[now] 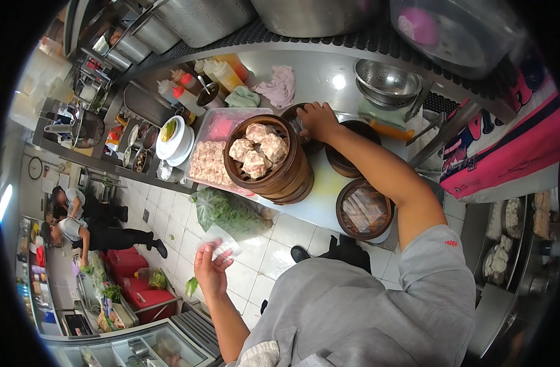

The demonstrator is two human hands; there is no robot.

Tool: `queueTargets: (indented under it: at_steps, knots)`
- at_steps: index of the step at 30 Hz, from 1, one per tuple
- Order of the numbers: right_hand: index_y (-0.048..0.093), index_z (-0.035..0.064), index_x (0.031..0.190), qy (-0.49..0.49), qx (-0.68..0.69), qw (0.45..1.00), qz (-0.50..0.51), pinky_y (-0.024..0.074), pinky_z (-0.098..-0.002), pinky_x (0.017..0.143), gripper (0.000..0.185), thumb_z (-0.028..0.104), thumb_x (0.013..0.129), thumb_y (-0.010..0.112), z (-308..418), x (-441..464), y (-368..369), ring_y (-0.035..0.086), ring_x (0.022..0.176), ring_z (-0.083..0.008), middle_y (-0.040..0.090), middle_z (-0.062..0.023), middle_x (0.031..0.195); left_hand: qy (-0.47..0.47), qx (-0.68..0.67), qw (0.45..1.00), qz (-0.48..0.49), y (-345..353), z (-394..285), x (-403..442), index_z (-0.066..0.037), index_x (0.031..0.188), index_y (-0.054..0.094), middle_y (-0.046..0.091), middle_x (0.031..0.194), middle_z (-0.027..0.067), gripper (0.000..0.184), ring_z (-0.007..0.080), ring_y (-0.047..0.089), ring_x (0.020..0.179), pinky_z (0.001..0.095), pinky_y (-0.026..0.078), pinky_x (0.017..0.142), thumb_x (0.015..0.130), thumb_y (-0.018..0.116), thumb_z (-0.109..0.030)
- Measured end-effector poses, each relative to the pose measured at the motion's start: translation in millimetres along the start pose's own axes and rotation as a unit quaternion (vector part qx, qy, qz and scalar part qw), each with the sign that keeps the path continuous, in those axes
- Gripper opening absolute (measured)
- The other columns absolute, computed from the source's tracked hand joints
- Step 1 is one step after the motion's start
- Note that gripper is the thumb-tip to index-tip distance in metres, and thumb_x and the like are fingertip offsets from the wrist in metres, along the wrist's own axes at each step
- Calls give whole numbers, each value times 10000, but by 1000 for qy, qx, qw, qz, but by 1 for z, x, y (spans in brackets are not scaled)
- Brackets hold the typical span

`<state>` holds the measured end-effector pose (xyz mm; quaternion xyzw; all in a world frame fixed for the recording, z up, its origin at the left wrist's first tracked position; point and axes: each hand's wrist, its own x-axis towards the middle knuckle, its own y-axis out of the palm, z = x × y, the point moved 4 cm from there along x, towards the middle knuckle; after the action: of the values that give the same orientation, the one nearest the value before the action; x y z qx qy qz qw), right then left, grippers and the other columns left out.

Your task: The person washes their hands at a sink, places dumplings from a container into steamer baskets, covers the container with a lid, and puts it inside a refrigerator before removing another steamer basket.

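Evidently, the left hand (pixel 211 274) pinches a translucent sheet (pixel 227 243); whether the right hand (pixel 320 122) grips the dark steamer (pixel 309 145), I cannot tell; red sleeve lettering (pixel 452 243) blurs.

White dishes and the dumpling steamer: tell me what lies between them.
Head view: the clear tray, holding pale food pieces, lies between the white dishes and the dumpling steamer.

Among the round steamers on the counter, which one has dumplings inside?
The top steamer of the tall stack: four dumplings show inside it. The steamer nearest the grey shirt holds pale, flat pieces. None show in the others.
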<state>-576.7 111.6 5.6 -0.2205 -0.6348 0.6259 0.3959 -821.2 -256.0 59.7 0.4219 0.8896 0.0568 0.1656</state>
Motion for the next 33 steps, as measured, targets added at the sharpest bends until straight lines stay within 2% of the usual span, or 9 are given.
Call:
queueTargets:
  at_steps: [3,10,15,18,24,28,30,31,33]
  knots:
    - [440,110,1228,-5,-8,999,-41,382,-404,823,700,379,656,741,2,-4,-6,499,1052,-246,523,-85,1120,0,1,1000,-1,-1,0,0,-31,991,534,626,1002,153,154,248,672,714,316,583,527,922,502,-164]
    - [500,116,1144,-1,16,992,-128,377,-387,802,609,314,628,756,4,-11,-13,514,955,-245,502,-66,1032,-13,4,1000,-7,-1,5,-1,-24,994,536,626,1000,155,157,252,673,711,316,585,531,925,493,-158]
    - [654,107,855,-8,12,990,-140,362,-362,805,282,268,639,738,2,-13,-9,460,987,-205,507,-43,981,-6,-2,1000,11,1,5,0,-21,990,535,626,996,157,151,249,672,710,315,585,530,926,489,-149]
    - [676,107,765,1,31,983,-179,356,-360,817,195,258,652,724,-1,-13,-2,448,1002,-208,518,-38,963,-6,-1,1000,8,1,5,0,-19,991,535,626,996,158,153,246,672,709,315,585,530,926,489,-151]
    - [676,102,756,-21,50,970,-236,350,-391,903,168,260,699,685,-4,-20,0,424,1095,-201,543,-19,1016,-14,6,1000,3,0,4,-2,-22,987,537,626,998,157,152,247,672,708,315,583,527,924,497,-154]
    - [671,102,798,-7,88,960,-264,388,-407,895,160,240,718,658,-4,-20,-5,479,1053,-224,576,-28,972,-13,6,1000,8,-2,3,-1,-25,988,537,626,997,155,155,248,672,710,312,581,525,923,501,-161]
    - [663,102,883,77,269,929,-240,452,-376,816,169,230,780,626,-18,-10,-10,568,908,-241,608,-55,924,-17,4,1000,11,-1,3,-1,-26,985,537,626,994,153,154,248,673,713,311,581,524,920,507,-162]
    - [663,102,883,77,268,930,-241,452,-376,816,169,230,780,626,-22,-9,-16,568,908,-241,608,-55,924,-17,3,1000,11,-1,4,0,-26,985,537,626,994,153,154,248,673,713,311,581,524,920,507,-162]
    - [630,60,972,107,535,803,-242,489,-308,735,219,244,865,576,-39,-12,-28,609,780,-200,630,-69,910,-25,17,999,20,-1,7,-2,-28,994,539,626,998,151,192,256,673,712,302,575,526,922,507,-203]
